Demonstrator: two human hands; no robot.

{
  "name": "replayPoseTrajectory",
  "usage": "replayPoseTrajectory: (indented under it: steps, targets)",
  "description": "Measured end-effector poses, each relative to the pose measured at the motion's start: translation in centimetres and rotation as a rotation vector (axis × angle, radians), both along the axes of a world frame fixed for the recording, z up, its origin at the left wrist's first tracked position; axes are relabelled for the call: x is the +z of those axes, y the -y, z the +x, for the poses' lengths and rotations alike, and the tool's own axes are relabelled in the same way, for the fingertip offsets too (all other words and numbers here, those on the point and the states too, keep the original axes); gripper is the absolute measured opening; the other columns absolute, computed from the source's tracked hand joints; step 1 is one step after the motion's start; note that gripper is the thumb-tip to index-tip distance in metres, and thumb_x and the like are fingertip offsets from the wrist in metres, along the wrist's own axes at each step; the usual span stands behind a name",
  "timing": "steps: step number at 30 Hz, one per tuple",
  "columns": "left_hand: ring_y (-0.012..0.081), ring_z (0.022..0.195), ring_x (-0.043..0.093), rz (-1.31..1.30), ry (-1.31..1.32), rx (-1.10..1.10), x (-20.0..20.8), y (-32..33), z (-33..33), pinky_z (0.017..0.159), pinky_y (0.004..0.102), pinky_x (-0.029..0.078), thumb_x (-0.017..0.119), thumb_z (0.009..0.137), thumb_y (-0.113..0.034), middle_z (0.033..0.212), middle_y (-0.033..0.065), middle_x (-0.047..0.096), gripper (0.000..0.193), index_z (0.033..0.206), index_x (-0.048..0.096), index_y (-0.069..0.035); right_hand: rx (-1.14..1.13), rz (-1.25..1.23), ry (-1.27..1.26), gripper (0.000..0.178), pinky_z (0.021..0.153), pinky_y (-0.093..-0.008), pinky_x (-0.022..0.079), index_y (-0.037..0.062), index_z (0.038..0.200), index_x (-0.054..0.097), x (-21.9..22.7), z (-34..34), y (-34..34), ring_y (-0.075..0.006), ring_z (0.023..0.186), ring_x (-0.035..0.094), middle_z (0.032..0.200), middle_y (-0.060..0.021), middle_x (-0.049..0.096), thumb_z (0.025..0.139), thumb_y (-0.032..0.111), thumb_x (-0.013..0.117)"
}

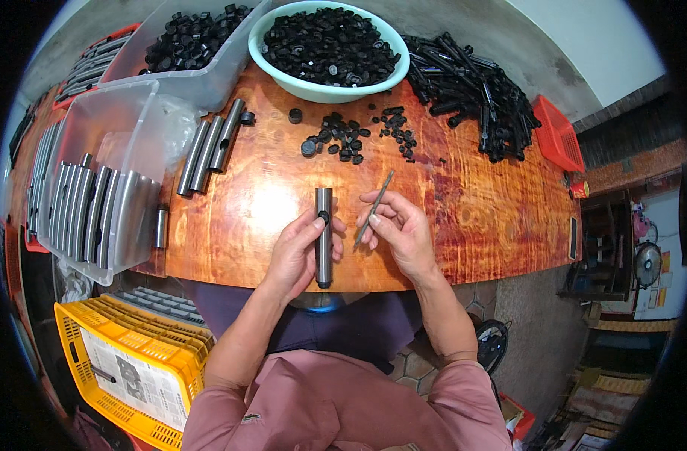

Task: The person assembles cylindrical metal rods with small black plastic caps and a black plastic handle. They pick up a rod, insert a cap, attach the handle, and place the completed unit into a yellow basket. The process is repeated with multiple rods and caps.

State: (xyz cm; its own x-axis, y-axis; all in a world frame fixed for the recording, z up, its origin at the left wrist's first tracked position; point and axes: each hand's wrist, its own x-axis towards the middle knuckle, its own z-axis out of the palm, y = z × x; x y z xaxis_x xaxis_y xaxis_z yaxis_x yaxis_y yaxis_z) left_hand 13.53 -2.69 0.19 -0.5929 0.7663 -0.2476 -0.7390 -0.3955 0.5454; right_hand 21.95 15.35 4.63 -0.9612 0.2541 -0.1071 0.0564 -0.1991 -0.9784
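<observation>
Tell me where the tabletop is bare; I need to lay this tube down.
Free: the wood right of the right hand, below the black rods, and between the three loose tubes and left hand. Crowded: by the small caps below the bowl.

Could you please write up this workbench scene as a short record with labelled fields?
Left hand: left hand grips a grey metal tube, thumb on a black plug in its side.
Right hand: right hand holds a thin metal rod.
Surface: wooden table.
Loose parts: small black caps scattered ahead.
Containers: green bowl of black caps; clear bin of tubes at left.
Also: three spare tubes; black handles pile.
</observation>
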Motion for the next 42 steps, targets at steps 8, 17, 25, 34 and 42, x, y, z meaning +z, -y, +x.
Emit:
replayPoseTrajectory:
  steps: [8, 17, 25, 34, 42]
  targets:
    - [0.0195, 0.079, 0.065, -0.015, -0.003, 0.010, -0.1, 0.1, 0.1, 0.071, 0.0313, 0.055, 0.055, 0.102, -0.020, 0.101, 0.0108, 0.063, 0.045, 0.140, 0.046, 0.002, -0.056, -0.164, -0.050, 0.028, 0.069, -0.0265, 0.054, -0.0020, 0.123, 0.055, -0.3, 0.1, 0.5, -0.0164, 0.080, 0.068, 0.100, -0.0141, 0.069, 0.098, 0.011, 0.061]
    - [0.0206, 0.084, 0.065, 0.080, 0.053, 0.012, -0.7, 0.2, 0.0, 0.075, 0.0324, 0.055, 0.045, 0.106, -0.018, 0.107, 0.0155, 0.064, 0.030, 0.128, 0.050, 0.001, -0.231, 0.235, -0.204, 0.017, 0.080, -0.0351, 0.060, -0.0042, 0.115, 0.055, 0.1, 0.1, 3.2, -0.0254, 0.089, 0.072, 0.106, -0.0216, 0.068, 0.104, 0.007, 0.051]
    - [0.0200, 0.082, 0.065, 0.049, 0.027, 0.011, -1.1, 0.2, 0.1, 0.073, 0.0329, 0.055, 0.047, 0.107, -0.021, 0.104, 0.0136, 0.064, 0.031, 0.130, 0.049, 0.000, -0.188, 0.446, -0.280, 0.014, 0.081, -0.0340, 0.060, -0.0064, 0.111, 0.060, 0.1, 0.4, 4.0, -0.0248, 0.093, 0.072, 0.109, -0.0198, 0.068, 0.102, 0.001, 0.052]
    - [0.0189, 0.079, 0.065, 0.024, 0.013, 0.023, -0.5, 0.0, 0.2, 0.074, 0.0329, 0.056, 0.051, 0.105, -0.025, 0.100, 0.0105, 0.063, 0.040, 0.136, 0.050, 0.001, -0.252, 0.649, -0.317, 0.013, 0.075, -0.0299, 0.059, -0.0038, 0.106, 0.067, -0.4, -0.1, 4.2, -0.0202, 0.085, 0.074, 0.098, -0.0153, 0.073, 0.093, -0.002, 0.065]
    - [0.0165, 0.077, 0.063, -0.011, -0.029, 0.041, -0.7, -0.1, 0.4, 0.070, 0.0313, 0.055, 0.055, 0.104, -0.027, 0.094, 0.0079, 0.063, 0.043, 0.136, 0.050, 0.002, -0.257, 0.924, -0.363, 0.011, 0.070, -0.0312, 0.058, -0.0008, 0.100, 0.067, -0.4, -0.2, 4.3, -0.0226, 0.080, 0.073, 0.092, -0.0133, 0.073, 0.089, -0.002, 0.069]
